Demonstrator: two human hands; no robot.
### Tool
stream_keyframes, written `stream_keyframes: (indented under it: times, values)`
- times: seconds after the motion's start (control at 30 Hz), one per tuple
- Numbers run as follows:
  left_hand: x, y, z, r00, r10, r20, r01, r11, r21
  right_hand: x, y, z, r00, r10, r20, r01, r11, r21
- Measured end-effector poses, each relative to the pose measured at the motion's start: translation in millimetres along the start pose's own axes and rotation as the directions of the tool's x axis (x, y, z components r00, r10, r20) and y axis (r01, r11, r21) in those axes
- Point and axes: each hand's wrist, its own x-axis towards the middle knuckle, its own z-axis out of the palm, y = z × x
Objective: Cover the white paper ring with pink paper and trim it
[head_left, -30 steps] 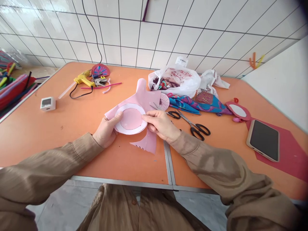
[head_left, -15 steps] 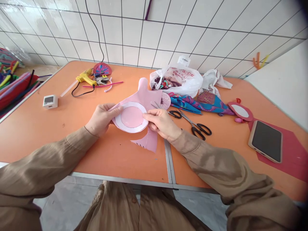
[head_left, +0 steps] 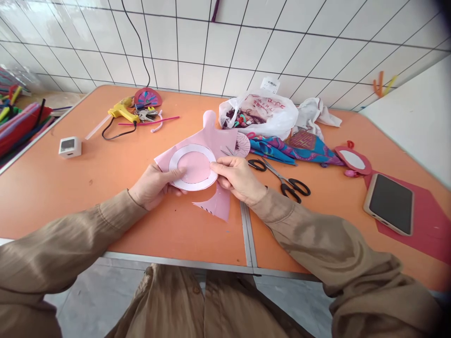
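A thin-edged white ring [head_left: 193, 149] sits over an irregular pink sheet [head_left: 211, 137], pink filling its round middle. The sheet's far end narrows to a rounded tab.

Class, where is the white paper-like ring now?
The ring is left of centre in the head view, held by the left hand and right hand.

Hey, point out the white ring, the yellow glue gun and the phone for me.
White ring [head_left: 192, 149]: head view, on its upper band.
Yellow glue gun [head_left: 123, 111]: head view, on its body.
Phone [head_left: 391, 203]: head view, on its dark screen.
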Motion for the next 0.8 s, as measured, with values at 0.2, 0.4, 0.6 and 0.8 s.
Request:
stream_keyframes:
  times: [0.2, 0.4, 0.6, 0.8]
  values:
    - [1.3, 0.8, -0.2, 0.999, 0.045, -0.029, -0.044, 0.999, 0.019, 0.5, 1.2, 0.2, 1.000, -0.031, 0.007, 0.031, 1.000, -0.004]
    - [1.5, -4.9, -0.4, 0.997, 0.067, -0.034, -0.066, 0.997, 0.027, -1.8, 3.8, 0.7, 0.997, -0.082, -0.012, 0.081, 0.995, -0.065]
    - [2.4, -10.9, -0.7, 0.994, 0.085, -0.064, -0.083, 0.996, 0.024, -4.0, 3.2, 1.8, 0.997, -0.078, -0.007, 0.077, 0.991, -0.113]
    - [1.3, -12.4, 0.9, 0.990, 0.116, -0.079, -0.114, 0.993, 0.033, -4.7, 3.8, 2.7, 0.994, -0.106, -0.009, 0.104, 0.990, -0.094]
